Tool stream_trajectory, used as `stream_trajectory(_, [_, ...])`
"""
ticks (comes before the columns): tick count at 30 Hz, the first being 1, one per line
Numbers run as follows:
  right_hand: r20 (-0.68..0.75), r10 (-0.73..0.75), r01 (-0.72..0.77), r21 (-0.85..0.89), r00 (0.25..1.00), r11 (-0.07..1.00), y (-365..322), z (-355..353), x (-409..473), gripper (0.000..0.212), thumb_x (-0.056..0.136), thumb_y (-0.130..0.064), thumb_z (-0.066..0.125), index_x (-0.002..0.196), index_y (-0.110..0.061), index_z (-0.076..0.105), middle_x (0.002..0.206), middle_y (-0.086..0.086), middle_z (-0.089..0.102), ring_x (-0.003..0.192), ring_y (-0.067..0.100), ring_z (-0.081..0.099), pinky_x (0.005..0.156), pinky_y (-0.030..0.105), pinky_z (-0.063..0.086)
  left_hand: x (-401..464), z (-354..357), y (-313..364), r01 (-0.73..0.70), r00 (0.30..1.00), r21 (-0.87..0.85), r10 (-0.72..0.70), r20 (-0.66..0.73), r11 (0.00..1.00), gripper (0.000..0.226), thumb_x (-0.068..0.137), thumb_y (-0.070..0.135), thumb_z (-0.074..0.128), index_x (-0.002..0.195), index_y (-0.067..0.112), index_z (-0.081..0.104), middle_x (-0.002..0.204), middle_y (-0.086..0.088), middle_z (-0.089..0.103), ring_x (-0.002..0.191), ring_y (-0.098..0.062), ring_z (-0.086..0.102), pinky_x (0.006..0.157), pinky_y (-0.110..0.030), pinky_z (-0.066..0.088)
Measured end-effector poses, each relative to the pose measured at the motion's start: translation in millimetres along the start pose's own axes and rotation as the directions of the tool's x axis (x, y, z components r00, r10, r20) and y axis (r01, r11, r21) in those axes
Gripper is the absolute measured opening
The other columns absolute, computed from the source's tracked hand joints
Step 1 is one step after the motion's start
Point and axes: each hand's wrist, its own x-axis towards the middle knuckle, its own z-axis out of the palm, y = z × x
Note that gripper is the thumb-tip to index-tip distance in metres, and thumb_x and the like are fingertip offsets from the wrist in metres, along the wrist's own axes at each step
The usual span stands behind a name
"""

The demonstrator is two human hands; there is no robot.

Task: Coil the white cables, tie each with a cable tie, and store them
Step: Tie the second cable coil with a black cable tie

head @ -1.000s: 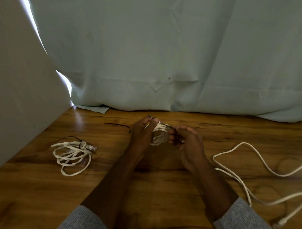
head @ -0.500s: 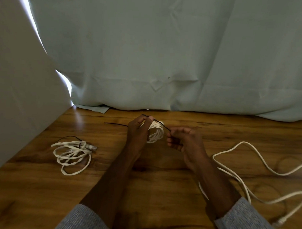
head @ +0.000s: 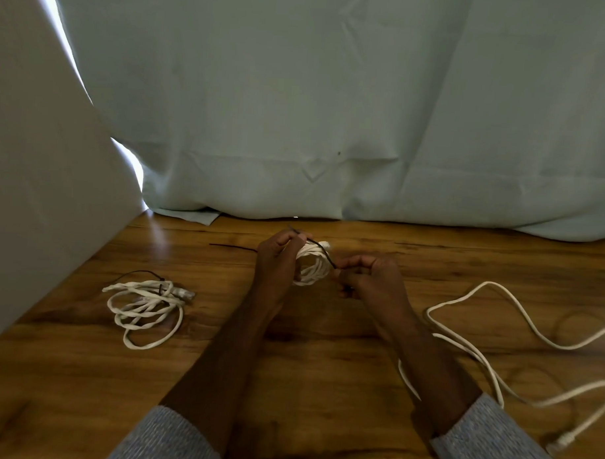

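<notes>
My left hand (head: 278, 259) grips a small coil of white cable (head: 313, 266) above the wooden table (head: 307, 349). A black cable tie (head: 322, 252) runs across the top of this coil. My right hand (head: 368, 278) pinches the tie's right end just beside the coil. At the left of the table lies a second coiled white cable (head: 144, 304) with a black tie round it. A loose white cable (head: 489, 342) snakes over the right side of the table and passes under my right forearm.
A spare black cable tie (head: 232, 247) lies on the table left of my left hand. A pale curtain (head: 332, 110) hangs along the table's far edge. A white panel (head: 38, 185) slants along the left side. The loose cable's plug (head: 564, 441) lies near the front right.
My right hand has drawn away from the coil to the right, pulling the tie's end with it. My left hand and the coil have turned slightly, with the coil now more exposed.
</notes>
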Motion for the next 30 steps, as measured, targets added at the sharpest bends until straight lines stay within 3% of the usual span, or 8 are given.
stream_trajectory(8, [0.026, -0.017, 0.018, -0.021, 1.000, 1.000, -1.2, 2.4, -2.7, 0.007, 0.088, -0.003, 0.072, 0.094, -0.001, 0.075, 0.075, 0.008, 0.076, 0.063, 0.016, 0.070, 0.058, 0.027, 0.056, 0.4, 0.0, 1.2, -0.009, 1.000, -0.018, 0.009, -0.008, 1.000, 0.019, 0.097, 0.014, 0.059, 0.089, 0.017, 0.076, 0.085, -0.006, 0.075, 0.076, -0.019, 0.073, 0.058, -0.028, 0.056])
stream_trajectory(12, [-0.011, -0.083, 0.081, -0.120, 0.996, 0.989, 1.1, 0.3, -0.2, 0.008, 0.083, -0.005, 0.079, 0.089, -0.011, 0.077, 0.075, 0.005, 0.077, 0.069, 0.021, 0.074, 0.060, 0.028, 0.058, 3.2, -1.9, -0.1, 0.012, 0.999, -0.050, -0.014, -0.031, 0.999, 0.020, 0.097, 0.015, 0.058, 0.088, 0.018, 0.076, 0.088, -0.010, 0.076, 0.079, -0.025, 0.073, 0.065, -0.037, 0.060])
stream_trajectory(16, [-0.029, -0.150, 0.141, -0.212, 0.988, 0.967, 3.2, -1.3, 1.4, 0.015, 0.079, -0.006, 0.082, 0.083, -0.020, 0.077, 0.077, -0.003, 0.076, 0.066, 0.005, 0.070, 0.058, 0.018, 0.053, 5.1, -3.5, -0.6, 0.017, 0.998, -0.043, -0.020, -0.056, 0.999, 0.018, 0.095, 0.014, 0.060, 0.089, 0.014, 0.076, 0.085, -0.008, 0.075, 0.077, -0.022, 0.072, 0.066, -0.035, 0.059])
stream_trajectory(20, [-0.016, -0.191, 0.177, -0.297, 0.982, 0.938, 4.8, -1.3, 3.3, 0.019, 0.079, -0.011, 0.083, 0.079, -0.028, 0.076, 0.074, -0.008, 0.074, 0.067, 0.002, 0.067, 0.064, 0.026, 0.054, 6.2, -5.1, -0.1, 0.016, 0.998, -0.035, -0.018, -0.062, 0.999, 0.016, 0.095, 0.014, 0.060, 0.092, 0.012, 0.076, 0.085, -0.007, 0.075, 0.075, -0.020, 0.073, 0.064, -0.034, 0.060])
stream_trajectory(25, [-0.027, -0.140, 0.131, -0.205, 0.990, 0.970, -2.5, -4.2, 3.4, 0.017, 0.083, -0.003, 0.075, 0.077, -0.019, 0.073, 0.075, 0.005, 0.074, 0.073, 0.021, 0.070, 0.072, 0.044, 0.059, 7.3, -7.8, -1.7, 0.020, 0.999, -0.051, -0.022, -0.047, 0.998, 0.016, 0.096, 0.014, 0.060, 0.091, 0.012, 0.076, 0.087, -0.010, 0.075, 0.076, -0.024, 0.073, 0.065, -0.039, 0.061])
stream_trajectory(27, [-0.036, -0.137, 0.127, -0.198, 0.990, 0.972, -2.3, -5.9, 4.5, 0.018, 0.084, -0.001, 0.073, 0.078, -0.018, 0.073, 0.074, 0.004, 0.074, 0.072, 0.019, 0.070, 0.074, 0.046, 0.060, 6.8, -5.0, -1.8, 0.027, 0.998, -0.062, -0.031, -0.060, 0.998, 0.016, 0.095, 0.013, 0.060, 0.091, 0.013, 0.076, 0.086, -0.009, 0.075, 0.074, -0.022, 0.072, 0.064, -0.037, 0.060])
stream_trajectory(30, [-0.026, -0.328, 0.281, -0.454, 0.944, 0.845, 1.7, -7.6, 5.4, 0.013, 0.085, -0.013, 0.076, 0.093, -0.022, 0.072, 0.081, -0.007, 0.075, 0.075, 0.008, 0.070, 0.081, 0.041, 0.059, 8.7, -1.8, -2.9, 0.042, 0.993, -0.060, -0.049, -0.107, 0.997, 0.015, 0.094, 0.014, 0.062, 0.094, 0.010, 0.076, 0.086, -0.008, 0.075, 0.072, -0.019, 0.072, 0.059, -0.031, 0.059])
